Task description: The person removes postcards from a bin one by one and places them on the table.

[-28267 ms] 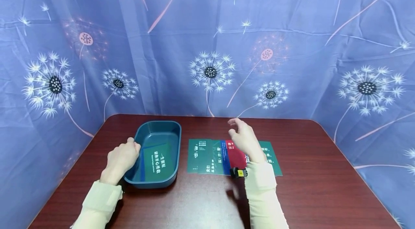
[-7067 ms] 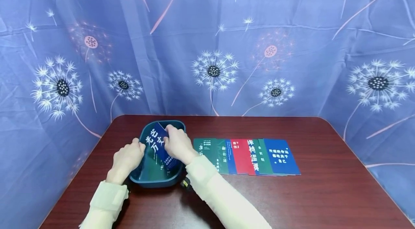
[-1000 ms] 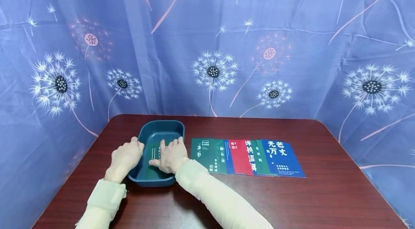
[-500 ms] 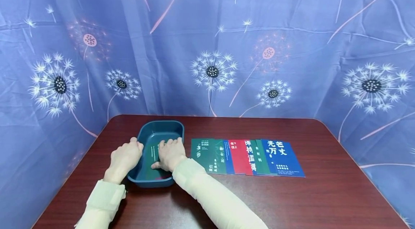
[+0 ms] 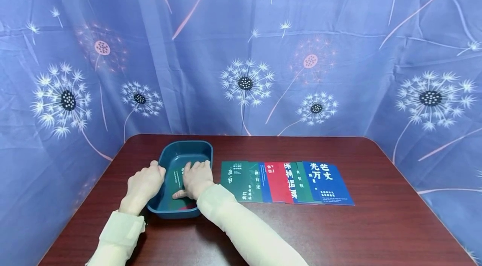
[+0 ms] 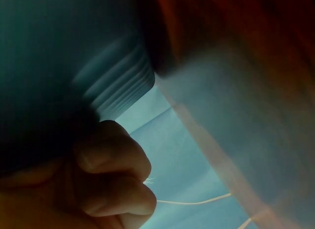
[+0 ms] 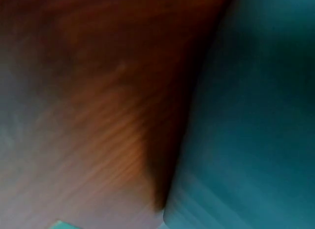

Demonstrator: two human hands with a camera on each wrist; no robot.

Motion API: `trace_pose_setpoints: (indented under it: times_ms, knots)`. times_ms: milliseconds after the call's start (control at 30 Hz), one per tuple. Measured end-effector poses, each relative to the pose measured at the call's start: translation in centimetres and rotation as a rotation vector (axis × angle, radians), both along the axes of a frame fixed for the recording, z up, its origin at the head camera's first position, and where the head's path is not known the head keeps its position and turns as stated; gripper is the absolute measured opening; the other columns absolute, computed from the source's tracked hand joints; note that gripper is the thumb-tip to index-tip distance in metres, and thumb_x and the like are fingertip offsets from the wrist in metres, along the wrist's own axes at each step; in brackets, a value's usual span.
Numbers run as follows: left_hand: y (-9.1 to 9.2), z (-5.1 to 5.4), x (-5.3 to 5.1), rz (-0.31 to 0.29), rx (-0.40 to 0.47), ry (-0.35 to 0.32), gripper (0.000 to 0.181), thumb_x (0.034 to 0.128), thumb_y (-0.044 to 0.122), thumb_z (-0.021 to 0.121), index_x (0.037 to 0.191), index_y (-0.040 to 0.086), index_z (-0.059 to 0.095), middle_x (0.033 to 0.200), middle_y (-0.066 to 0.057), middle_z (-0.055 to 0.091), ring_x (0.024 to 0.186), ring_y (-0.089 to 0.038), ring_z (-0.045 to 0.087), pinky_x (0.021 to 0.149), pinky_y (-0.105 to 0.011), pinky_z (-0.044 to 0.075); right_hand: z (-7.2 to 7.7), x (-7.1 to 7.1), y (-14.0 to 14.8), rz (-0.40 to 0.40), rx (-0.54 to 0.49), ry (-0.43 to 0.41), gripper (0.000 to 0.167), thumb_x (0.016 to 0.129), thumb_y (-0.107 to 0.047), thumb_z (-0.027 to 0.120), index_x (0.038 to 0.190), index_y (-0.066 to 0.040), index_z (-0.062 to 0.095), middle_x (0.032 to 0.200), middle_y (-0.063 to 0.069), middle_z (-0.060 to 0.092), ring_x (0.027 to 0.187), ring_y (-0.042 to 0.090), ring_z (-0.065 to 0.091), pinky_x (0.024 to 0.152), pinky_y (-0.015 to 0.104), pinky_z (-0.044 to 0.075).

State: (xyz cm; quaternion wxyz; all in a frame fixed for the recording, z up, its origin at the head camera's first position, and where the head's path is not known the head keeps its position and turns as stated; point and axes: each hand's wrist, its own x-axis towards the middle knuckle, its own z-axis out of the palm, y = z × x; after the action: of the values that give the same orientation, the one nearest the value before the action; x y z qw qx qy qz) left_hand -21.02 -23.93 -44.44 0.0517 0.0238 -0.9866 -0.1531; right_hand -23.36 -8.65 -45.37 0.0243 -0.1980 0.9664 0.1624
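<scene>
A dark teal plastic bin (image 5: 190,144) stands at the left of the table. My left hand (image 5: 144,183) grips its left rim; in the left wrist view, curled fingers (image 6: 118,155) press against the ribbed bin wall. My right hand (image 5: 196,180) is down inside the bin with fingers and thumb spread, over a green card (image 5: 174,182) with white print. The hand covers most of that card. A bit of red card (image 5: 187,206) shows below it. The right wrist view shows the bin's outer wall (image 7: 246,140) and the table, with no fingers.
Right of the bin lies an overlapping row of cards: green (image 5: 235,178), red (image 5: 278,186) and, at the right end, blue (image 5: 333,184) ones. The brown wooden table (image 5: 361,232) ends at a blue dandelion-print curtain (image 5: 196,90) behind and on both sides.
Since 28 s ago the row has grown rightward. The blue card held 7 s ago now lies at its right end. In the last second, the green card has shifted slightly under my right hand.
</scene>
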Motion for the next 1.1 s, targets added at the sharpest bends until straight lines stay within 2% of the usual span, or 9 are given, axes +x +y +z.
trace_pose_setpoints:
  times_ms: [200, 300, 400, 467, 533, 600, 700, 767, 1100]
  knots:
    - [-0.1, 0.0, 0.0, 0.012, 0.0, -0.008, 0.034, 0.1003, 0.023, 0.037, 0.105, -0.007, 0.051, 0.08, -0.025, 0.06, 0.069, -0.042, 0.059, 0.062, -0.059, 0.046, -0.1, -0.4, -0.1, -0.031, -0.09, 0.003, 0.12, 0.059, -0.09, 0.054, 0.151, -0.016, 0.034, 0.132, 0.008, 0.054, 0.115, 0.022, 0.054, 0.1, 0.039, 0.037]
    - [-0.1, -0.1, 0.0, 0.012, 0.0, -0.013, 0.034, 0.1006, 0.023, 0.037, 0.106, -0.007, 0.051, 0.081, -0.025, 0.06, 0.07, -0.042, 0.059, 0.063, -0.059, 0.046, -0.1, -0.5, 0.0, -0.045, -0.193, 0.027, 0.122, 0.058, -0.086, 0.062, 0.152, -0.014, 0.031, 0.129, 0.011, 0.052, 0.11, 0.024, 0.054, 0.097, 0.037, 0.04]
    - [-0.2, -0.1, -0.1, 0.004, 0.002, -0.014, 0.035, 0.101, 0.024, 0.037, 0.106, -0.008, 0.051, 0.081, -0.026, 0.06, 0.069, -0.041, 0.059, 0.062, -0.059, 0.046, 0.0, -0.5, 0.1, -0.042, -0.339, 0.049, 0.118, 0.065, -0.075, 0.07, 0.153, -0.011, 0.027, 0.128, 0.012, 0.052, 0.109, 0.024, 0.055, 0.096, 0.037, 0.042]
    - [-0.3, -0.2, -0.1, 0.006, 0.0, -0.005, 0.034, 0.1008, 0.024, 0.037, 0.104, -0.007, 0.051, 0.08, -0.025, 0.06, 0.069, -0.041, 0.059, 0.062, -0.059, 0.047, 0.1, -0.6, 0.2, -0.031, -0.435, 0.056, 0.109, 0.072, -0.065, 0.073, 0.153, -0.009, 0.026, 0.128, 0.012, 0.054, 0.109, 0.024, 0.057, 0.095, 0.038, 0.044]
    - [-0.3, -0.3, -0.2, 0.009, -0.001, 0.003, 0.033, 0.1006, 0.024, 0.037, 0.102, -0.006, 0.051, 0.08, -0.025, 0.06, 0.069, -0.041, 0.059, 0.062, -0.058, 0.047, 0.2, -0.6, 0.4, -0.014, -0.509, 0.063, 0.092, 0.078, -0.054, 0.075, 0.145, -0.006, 0.035, 0.118, 0.01, 0.06, 0.101, 0.022, 0.062, 0.089, 0.037, 0.047]
    - [-0.3, -0.3, -0.2, 0.011, -0.001, 0.007, 0.033, 0.1002, 0.024, 0.037, 0.101, -0.005, 0.051, 0.08, -0.025, 0.06, 0.069, -0.042, 0.059, 0.062, -0.059, 0.047, 0.4, -0.6, 0.7, -0.004, -0.584, 0.066, 0.067, 0.083, -0.044, 0.075, 0.129, -0.006, 0.045, 0.1, 0.007, 0.064, 0.084, 0.02, 0.065, 0.076, 0.033, 0.051]
    - [-0.2, -0.2, -0.3, 0.004, -0.005, 0.003, 0.034, 0.1002, 0.025, 0.037, 0.102, -0.006, 0.051, 0.081, -0.026, 0.06, 0.07, -0.042, 0.059, 0.062, -0.059, 0.047, 0.5, -0.5, 1.1, 0.019, -0.67, 0.056, 0.038, 0.088, -0.035, 0.072, 0.104, -0.011, 0.048, 0.077, 0.001, 0.06, 0.062, 0.016, 0.061, 0.056, 0.028, 0.049]
    - [-0.2, -0.2, -0.3, -0.003, -0.004, -0.004, 0.035, 0.1004, 0.025, 0.036, 0.103, -0.007, 0.051, 0.082, -0.027, 0.06, 0.07, -0.042, 0.059, 0.063, -0.059, 0.047, 0.6, -0.4, 1.3, 0.034, -0.707, 0.04, 0.03, 0.092, -0.033, 0.069, 0.098, -0.012, 0.048, 0.071, 0.0, 0.057, 0.055, 0.014, 0.058, 0.049, 0.026, 0.046]
    - [-0.4, 0.0, -0.1, -0.005, 0.01, -0.023, 0.037, 0.1011, 0.026, 0.034, 0.105, -0.007, 0.05, 0.084, -0.028, 0.06, 0.073, -0.043, 0.059, 0.065, -0.06, 0.046, 0.9, 0.0, 1.6, 0.149, -0.703, 0.116, 0.015, 0.099, -0.029, 0.055, 0.095, -0.015, 0.056, 0.07, -0.001, 0.061, 0.055, 0.011, 0.058, 0.05, 0.027, 0.047]
